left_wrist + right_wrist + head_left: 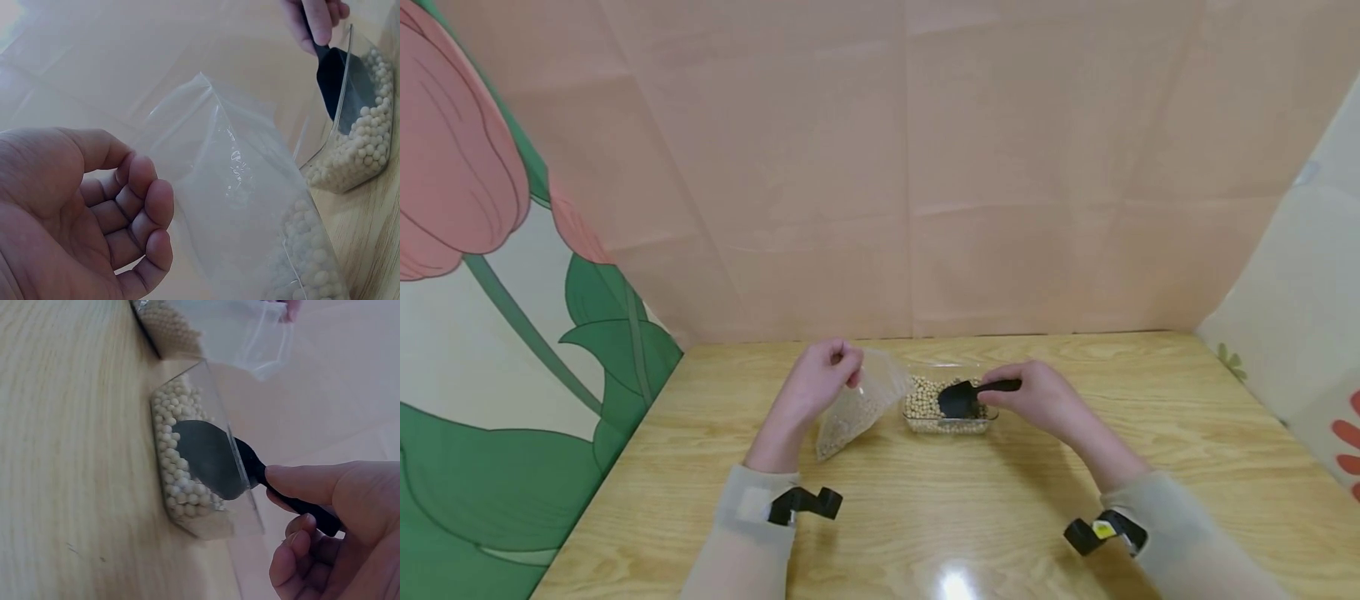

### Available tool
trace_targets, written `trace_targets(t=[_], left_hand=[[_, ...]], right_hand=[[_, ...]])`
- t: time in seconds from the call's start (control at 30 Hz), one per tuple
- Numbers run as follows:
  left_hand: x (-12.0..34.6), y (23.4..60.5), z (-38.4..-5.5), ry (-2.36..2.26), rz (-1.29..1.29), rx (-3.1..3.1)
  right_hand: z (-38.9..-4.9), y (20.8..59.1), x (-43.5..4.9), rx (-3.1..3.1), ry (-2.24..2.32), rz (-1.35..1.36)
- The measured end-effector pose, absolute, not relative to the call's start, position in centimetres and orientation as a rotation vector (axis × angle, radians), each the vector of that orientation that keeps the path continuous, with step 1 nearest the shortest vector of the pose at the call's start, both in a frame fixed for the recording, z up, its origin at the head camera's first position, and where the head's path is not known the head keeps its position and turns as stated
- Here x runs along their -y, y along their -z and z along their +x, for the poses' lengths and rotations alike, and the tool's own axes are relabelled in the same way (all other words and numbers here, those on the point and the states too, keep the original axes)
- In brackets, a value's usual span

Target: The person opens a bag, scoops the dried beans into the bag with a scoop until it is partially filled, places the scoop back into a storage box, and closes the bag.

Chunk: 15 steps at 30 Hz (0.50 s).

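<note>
My left hand (820, 375) pinches the top edge of a clear plastic bag (231, 187) between thumb and fingertips. The bag slants down beside the container, with pale round beads (312, 256) gathered at its bottom. To its right, a rectangular clear container (951, 427) stands on the table, filled partway with similar beads (181, 400). My right hand (1037, 396) grips the handle of a black scoop (958, 400), thumb along the handle. The scoop's blade (209, 459) is inside the container, its tip down among the beads.
The wood-grain table (880, 517) stretches around the bag and container. A plain pinkish cloth (925, 183) hangs at its back edge, and a flower-print cloth (505, 475) is on the left. Both wrists carry black camera mounts (805, 502).
</note>
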State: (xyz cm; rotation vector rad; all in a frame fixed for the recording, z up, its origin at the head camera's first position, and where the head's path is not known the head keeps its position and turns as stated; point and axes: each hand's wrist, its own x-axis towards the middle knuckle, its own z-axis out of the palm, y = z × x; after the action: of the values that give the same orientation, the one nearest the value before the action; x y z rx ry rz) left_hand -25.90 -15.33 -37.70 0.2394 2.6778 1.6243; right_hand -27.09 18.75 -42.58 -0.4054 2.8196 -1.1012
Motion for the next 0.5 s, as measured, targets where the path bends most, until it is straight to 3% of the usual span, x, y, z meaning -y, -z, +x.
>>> trace_targets(t=[0.5], left_hand=[[15.3,37.8,-25.9,-1.664,0.264,-2.671]], right_hand=[[-27.0,45.1,-17.9,-2.685,1.313,-0.224]])
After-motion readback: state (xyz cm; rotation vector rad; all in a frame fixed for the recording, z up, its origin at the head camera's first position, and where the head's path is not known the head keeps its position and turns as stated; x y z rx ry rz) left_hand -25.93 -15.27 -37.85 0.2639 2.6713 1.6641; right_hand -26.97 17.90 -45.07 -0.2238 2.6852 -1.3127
